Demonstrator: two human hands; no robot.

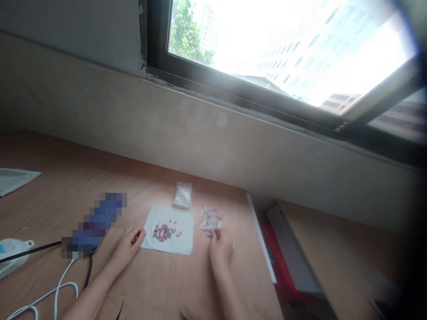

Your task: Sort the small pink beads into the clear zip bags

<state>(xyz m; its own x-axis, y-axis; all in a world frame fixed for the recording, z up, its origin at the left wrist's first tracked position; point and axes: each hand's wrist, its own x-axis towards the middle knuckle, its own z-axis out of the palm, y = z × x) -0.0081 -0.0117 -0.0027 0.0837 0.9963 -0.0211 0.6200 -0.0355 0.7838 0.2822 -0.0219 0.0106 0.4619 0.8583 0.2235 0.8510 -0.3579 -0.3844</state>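
Note:
My left hand (129, 243) rests on the table at the left edge of a white sheet (185, 244). Its fingers are curled closed, and whatever may be inside them is hidden. Several small pink round pieces, with some dark ones among them, lie in a loose pile (163, 232) on the sheet. To the right of the sheet, my right hand (221, 249) pinches the near edge of a clear plastic bag (209, 218) that has a few pinkish pieces in it. Behind the sheet lies a stack of clear small bags (183, 195).
At the left is a pixelated blue device (100, 220) with a white cable (56, 289) and a black one. A white object (15, 253) and a pale packet (16, 178) lie farther left. Beyond the table's right edge stands a red and grey item (290, 258). Wall and window rise behind.

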